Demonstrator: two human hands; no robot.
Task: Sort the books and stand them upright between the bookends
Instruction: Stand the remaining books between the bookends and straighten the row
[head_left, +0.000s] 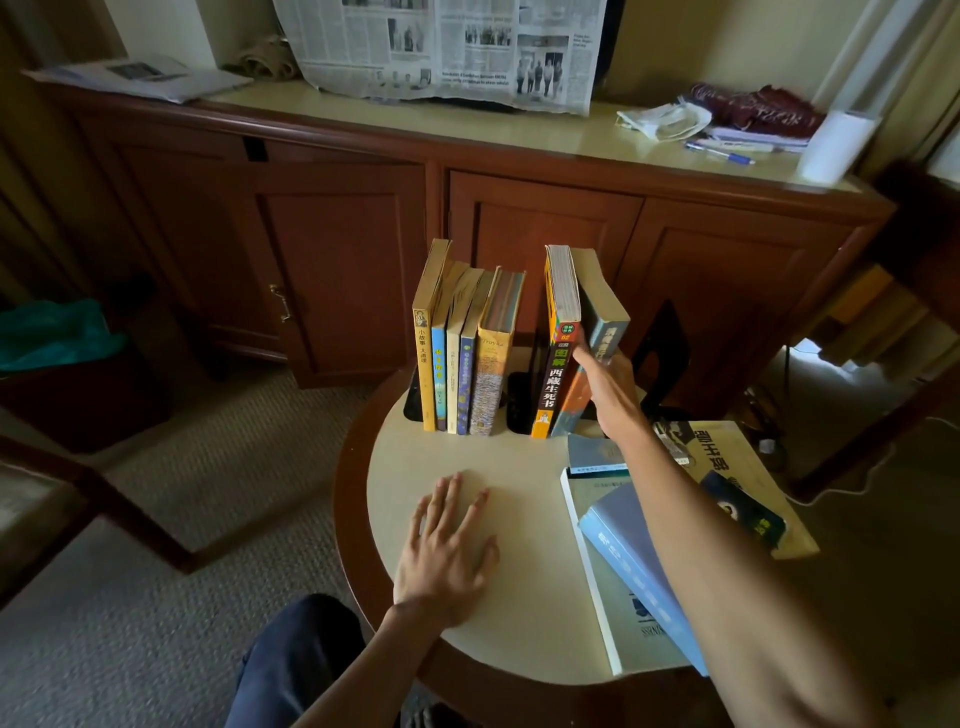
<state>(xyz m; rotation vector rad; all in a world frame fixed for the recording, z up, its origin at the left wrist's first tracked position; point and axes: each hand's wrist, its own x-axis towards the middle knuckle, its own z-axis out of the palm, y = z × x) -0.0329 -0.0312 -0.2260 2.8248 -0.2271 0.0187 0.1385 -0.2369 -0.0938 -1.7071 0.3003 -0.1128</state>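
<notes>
Several books (460, 358) stand upright on the round table (524, 525) between two black bookends, one at the left (413, 402) and one in the middle (519, 400). Right of the middle bookend stand an orange-and-black book (556, 374) and a grey-blue book (602, 332) that leans to the right. My right hand (610, 384) grips the grey-blue book at its spine. A third black bookend (662, 348) stands further right. My left hand (449, 551) rests flat on the table with fingers spread.
A pile of loose books (644, 571) lies flat on the table's right side, a tan one (737, 467) overhanging the edge. Behind the table stands a wooden cabinet (363, 249) with newspaper (447, 47) draped above it. A chair frame (78, 493) is at the left.
</notes>
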